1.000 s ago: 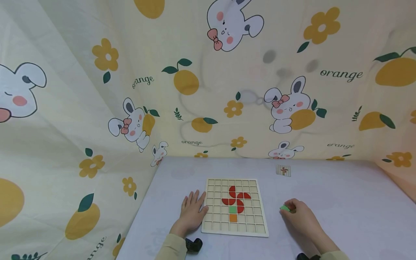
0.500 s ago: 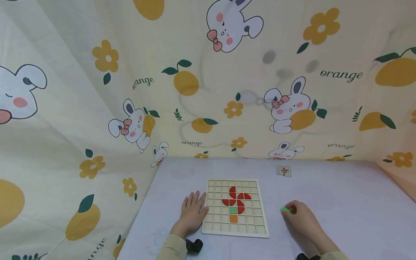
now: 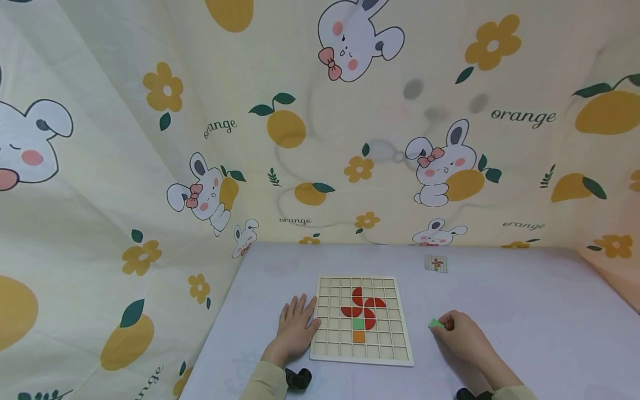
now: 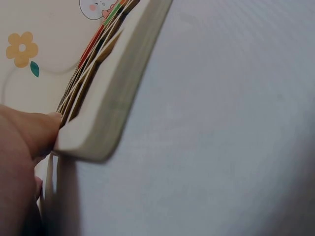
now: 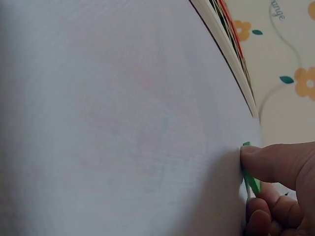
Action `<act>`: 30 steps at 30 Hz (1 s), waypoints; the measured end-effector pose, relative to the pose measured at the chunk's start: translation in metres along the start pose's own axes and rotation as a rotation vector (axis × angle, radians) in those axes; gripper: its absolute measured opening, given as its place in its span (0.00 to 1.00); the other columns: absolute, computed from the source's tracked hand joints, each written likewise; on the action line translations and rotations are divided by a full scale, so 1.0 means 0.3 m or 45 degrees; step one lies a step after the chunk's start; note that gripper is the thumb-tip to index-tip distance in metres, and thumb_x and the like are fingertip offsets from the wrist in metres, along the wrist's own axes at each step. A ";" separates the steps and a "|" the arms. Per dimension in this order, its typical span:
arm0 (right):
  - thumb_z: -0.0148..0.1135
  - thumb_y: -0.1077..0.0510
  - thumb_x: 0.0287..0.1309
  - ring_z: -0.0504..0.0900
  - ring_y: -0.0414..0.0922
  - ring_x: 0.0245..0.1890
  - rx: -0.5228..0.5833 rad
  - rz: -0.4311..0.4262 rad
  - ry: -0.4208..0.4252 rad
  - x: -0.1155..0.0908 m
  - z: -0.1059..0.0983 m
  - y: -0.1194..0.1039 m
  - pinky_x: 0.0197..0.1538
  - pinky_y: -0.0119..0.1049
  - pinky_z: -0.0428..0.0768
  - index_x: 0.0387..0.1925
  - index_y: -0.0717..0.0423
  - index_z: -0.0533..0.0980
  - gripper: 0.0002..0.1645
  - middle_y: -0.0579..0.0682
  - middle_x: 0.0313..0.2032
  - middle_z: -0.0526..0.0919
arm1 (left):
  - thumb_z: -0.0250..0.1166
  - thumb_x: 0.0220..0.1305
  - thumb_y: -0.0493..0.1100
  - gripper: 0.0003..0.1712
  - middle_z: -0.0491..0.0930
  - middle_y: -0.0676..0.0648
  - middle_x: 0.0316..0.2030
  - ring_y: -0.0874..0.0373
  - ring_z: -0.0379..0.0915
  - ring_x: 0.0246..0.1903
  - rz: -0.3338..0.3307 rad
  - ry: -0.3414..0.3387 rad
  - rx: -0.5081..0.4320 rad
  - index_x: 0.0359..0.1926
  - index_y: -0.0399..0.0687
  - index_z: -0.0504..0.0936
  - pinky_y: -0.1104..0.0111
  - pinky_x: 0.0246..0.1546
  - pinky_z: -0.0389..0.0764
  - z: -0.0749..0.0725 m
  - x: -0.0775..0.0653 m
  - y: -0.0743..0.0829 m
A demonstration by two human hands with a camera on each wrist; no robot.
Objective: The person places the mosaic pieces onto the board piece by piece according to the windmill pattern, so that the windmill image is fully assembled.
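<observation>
In the head view, a cream wooden grid board [image 3: 335, 337] lies on the table. It bears a pinwheel of red rounded pieces [image 3: 369, 319], with a green square tile [image 3: 358, 324] below the centre and an orange square tile [image 3: 359, 336] under that. My left hand [image 3: 295, 325] rests at the board's left side, fingers spread and straight, the thumb touching its edge. To the right of the board, my right hand [image 3: 462, 330] pinches a small green tile [image 3: 435, 323] between thumb and fingers, close over the table. The fingers partly cover this tile in the right wrist view.
A small card [image 3: 436, 263] printed with a grid and a red pinwheel lies toward the back right of the white table [image 3: 530, 300]. Behind and at the left hangs a patterned curtain [image 3: 230, 183]. Black straps with a camera [image 3: 299, 379] sit at the wrists.
The green tile in my right hand has turned slightly and shows more of its face, its tip a little farther left. My left hand and the board stay put.
</observation>
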State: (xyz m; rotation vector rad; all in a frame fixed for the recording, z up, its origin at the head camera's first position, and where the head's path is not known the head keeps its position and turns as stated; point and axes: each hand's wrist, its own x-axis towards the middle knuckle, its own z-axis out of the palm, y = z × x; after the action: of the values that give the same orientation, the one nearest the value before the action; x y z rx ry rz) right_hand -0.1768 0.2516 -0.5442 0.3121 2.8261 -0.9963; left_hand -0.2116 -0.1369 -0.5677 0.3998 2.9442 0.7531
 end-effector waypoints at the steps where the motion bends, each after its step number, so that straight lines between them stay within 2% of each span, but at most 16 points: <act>1: 0.68 0.54 0.57 0.73 0.48 0.33 0.000 -0.002 -0.002 -0.001 0.000 -0.002 0.33 0.41 0.76 0.37 0.65 0.73 0.18 0.53 0.32 0.75 | 0.49 0.74 0.55 0.33 0.48 0.38 0.74 0.39 0.35 0.73 -0.001 0.000 0.000 0.74 0.47 0.58 0.44 0.69 0.35 -0.001 0.000 0.000; 8: 0.65 0.58 0.58 0.71 0.46 0.29 -0.003 -0.052 0.011 -0.011 0.002 -0.004 0.28 0.37 0.72 0.33 0.59 0.72 0.11 0.50 0.28 0.73 | 0.49 0.74 0.54 0.33 0.48 0.38 0.74 0.39 0.35 0.73 0.004 0.002 -0.007 0.74 0.47 0.58 0.43 0.69 0.35 -0.006 -0.003 0.006; 15: 0.61 0.59 0.61 0.75 0.45 0.30 0.017 -0.094 0.027 -0.008 0.008 -0.021 0.30 0.37 0.76 0.36 0.60 0.74 0.07 0.49 0.29 0.77 | 0.50 0.73 0.53 0.33 0.49 0.37 0.73 0.37 0.35 0.72 0.020 0.020 -0.016 0.73 0.46 0.59 0.42 0.68 0.35 0.001 -0.004 0.000; 25: 0.58 0.58 0.64 0.75 0.43 0.29 0.048 -0.204 0.036 -0.019 0.058 -0.112 0.30 0.37 0.75 0.38 0.60 0.76 0.07 0.46 0.29 0.77 | 0.50 0.73 0.54 0.33 0.48 0.37 0.74 0.38 0.35 0.72 0.010 0.007 -0.012 0.74 0.47 0.58 0.43 0.68 0.34 0.007 0.003 -0.005; 30: 0.58 0.58 0.64 0.73 0.42 0.28 0.104 -0.205 0.004 -0.031 0.096 -0.158 0.26 0.34 0.74 0.38 0.57 0.76 0.06 0.46 0.28 0.77 | 0.49 0.74 0.54 0.33 0.48 0.38 0.74 0.39 0.34 0.73 -0.001 -0.005 -0.001 0.74 0.48 0.58 0.44 0.69 0.34 0.003 0.001 -0.002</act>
State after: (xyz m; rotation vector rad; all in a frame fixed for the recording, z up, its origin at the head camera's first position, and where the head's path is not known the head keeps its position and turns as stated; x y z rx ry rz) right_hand -0.1776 0.1960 -0.5360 0.0954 2.8551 -1.1448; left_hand -0.2118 -0.1368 -0.5689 0.3993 2.9402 0.7520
